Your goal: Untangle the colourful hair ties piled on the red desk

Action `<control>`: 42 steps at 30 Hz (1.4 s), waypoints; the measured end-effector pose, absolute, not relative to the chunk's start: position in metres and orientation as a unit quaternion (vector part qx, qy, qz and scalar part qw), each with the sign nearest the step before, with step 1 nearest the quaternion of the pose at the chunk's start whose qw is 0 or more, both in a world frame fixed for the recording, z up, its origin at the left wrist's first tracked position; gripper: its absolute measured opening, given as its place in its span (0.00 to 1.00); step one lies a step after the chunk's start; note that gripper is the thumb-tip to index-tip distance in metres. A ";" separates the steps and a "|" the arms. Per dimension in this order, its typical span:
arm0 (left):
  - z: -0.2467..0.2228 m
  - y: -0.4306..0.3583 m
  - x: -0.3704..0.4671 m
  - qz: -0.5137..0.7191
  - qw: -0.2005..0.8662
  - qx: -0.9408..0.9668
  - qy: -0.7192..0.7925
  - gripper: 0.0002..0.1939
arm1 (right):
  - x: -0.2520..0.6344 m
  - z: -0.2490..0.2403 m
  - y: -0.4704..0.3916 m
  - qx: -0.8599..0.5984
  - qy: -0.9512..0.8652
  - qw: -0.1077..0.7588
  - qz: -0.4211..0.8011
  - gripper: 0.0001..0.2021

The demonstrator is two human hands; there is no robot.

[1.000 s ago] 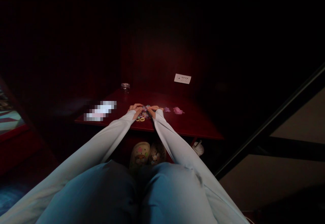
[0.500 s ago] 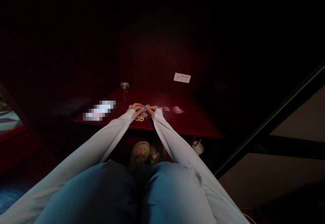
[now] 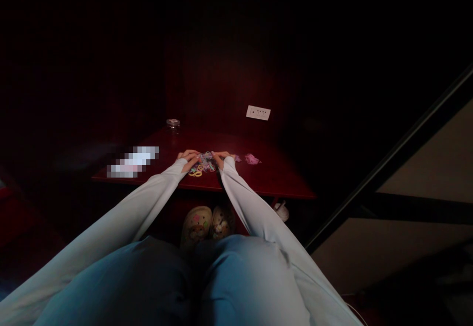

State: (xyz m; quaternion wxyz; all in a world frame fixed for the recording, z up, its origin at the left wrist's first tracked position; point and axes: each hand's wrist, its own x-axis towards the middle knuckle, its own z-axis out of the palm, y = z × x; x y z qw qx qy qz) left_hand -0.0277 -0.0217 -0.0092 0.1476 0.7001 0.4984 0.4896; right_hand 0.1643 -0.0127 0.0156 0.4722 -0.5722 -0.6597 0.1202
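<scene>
A pile of small coloured bands lies on the dark red table, between my two hands. My left hand touches the pile's left side, its fingers spread over the bands. At the right edge of the pile is my right hand, fingers apart and reaching to the bands. Yellow rings sit at the near left of the pile. Two purple-pink bunches lie to the right: a small one just beyond my right hand and a larger one farther right.
A clear lidded jar stands at the back left. A bright, pixelated flat object is on the table's left. A white socket plate is on the back wall. Beneath the table are clogs and a whitish round object.
My hands have moved slightly apart, and more of the coloured pile shows between them. The whole view has shifted, so the table and socket appear farther left.
</scene>
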 end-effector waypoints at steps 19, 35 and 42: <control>-0.011 -0.018 -0.026 0.464 0.133 0.684 0.547 0.20 | 0.251 0.014 0.015 -0.696 -0.588 0.407 0.066 0.13; -0.010 -0.020 -0.028 0.447 0.134 0.687 0.558 0.22 | 0.256 0.017 0.012 -0.723 -0.495 0.479 0.053 0.12; -0.009 -0.026 -0.031 0.433 0.151 0.709 0.536 0.23 | 0.258 0.016 0.010 -0.709 -0.548 0.440 0.057 0.09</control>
